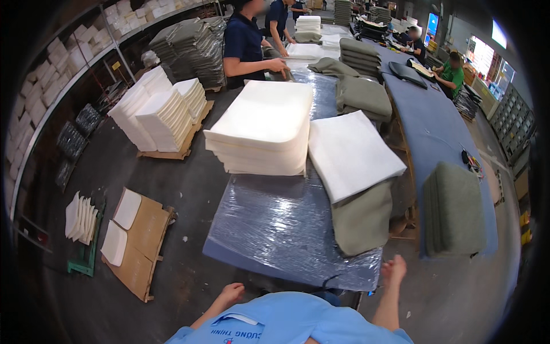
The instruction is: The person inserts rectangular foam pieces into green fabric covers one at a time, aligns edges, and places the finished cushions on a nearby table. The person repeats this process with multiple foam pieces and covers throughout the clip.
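My left hand (232, 293) hangs off the left part of the table's near edge, fingers curled, with nothing visible in it. Beside the near right corner, my right hand (394, 268) is closed loosely, with nothing seen in it. Between and beyond them stretches the blue table (269, 221), covered in clear plastic film. A stack of thick white foam pads (263, 117) stands on it. To the right, a white pad (352, 152) lies partly over a grey-green fabric cover (364, 221). My right hand is nearest this cover, apart from it.
A second blue table (444, 135) runs along the right, bearing folded grey-green covers (452, 209). White pads (163, 109) stand on a pallet at left. Flat cardboard (134, 249) and a green stand (86, 258) are on the floor. A person in dark blue (243, 46) works across the table.
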`<state>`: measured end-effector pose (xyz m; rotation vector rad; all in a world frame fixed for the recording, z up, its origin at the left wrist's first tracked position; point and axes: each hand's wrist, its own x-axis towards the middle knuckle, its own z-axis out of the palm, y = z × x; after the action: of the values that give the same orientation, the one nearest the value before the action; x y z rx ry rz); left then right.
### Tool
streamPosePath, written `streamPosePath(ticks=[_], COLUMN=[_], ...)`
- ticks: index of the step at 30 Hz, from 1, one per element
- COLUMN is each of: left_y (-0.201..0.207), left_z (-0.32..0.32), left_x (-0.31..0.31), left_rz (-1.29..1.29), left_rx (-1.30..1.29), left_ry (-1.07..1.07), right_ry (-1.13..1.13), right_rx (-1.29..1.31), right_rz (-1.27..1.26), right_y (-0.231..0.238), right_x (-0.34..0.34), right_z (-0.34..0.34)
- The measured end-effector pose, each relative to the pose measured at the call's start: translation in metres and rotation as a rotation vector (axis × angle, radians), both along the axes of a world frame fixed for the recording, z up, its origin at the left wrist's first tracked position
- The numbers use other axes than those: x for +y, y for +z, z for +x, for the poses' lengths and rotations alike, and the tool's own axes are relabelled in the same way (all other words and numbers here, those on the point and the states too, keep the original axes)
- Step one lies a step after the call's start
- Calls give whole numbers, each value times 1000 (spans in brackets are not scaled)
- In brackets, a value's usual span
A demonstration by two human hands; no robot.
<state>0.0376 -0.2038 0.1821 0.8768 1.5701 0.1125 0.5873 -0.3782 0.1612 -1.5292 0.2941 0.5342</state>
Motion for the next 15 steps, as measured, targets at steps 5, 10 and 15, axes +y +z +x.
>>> streamPosePath(ticks=[5,10,15], left_y=[21,23,2], left_z=[-185,-281,-278], left_x=[0,-6,-15], left_rz=[49,-22,41], left_rx=[320,170,-110], left_ry=[237,740,763], right_ry=[674,1082,995], right_rx=[214,99,-231], right_rz=[-183,-100,-32], right_y=[-31,7,62], right_x=[125,229,344], right_z=[-194,-247,-247])
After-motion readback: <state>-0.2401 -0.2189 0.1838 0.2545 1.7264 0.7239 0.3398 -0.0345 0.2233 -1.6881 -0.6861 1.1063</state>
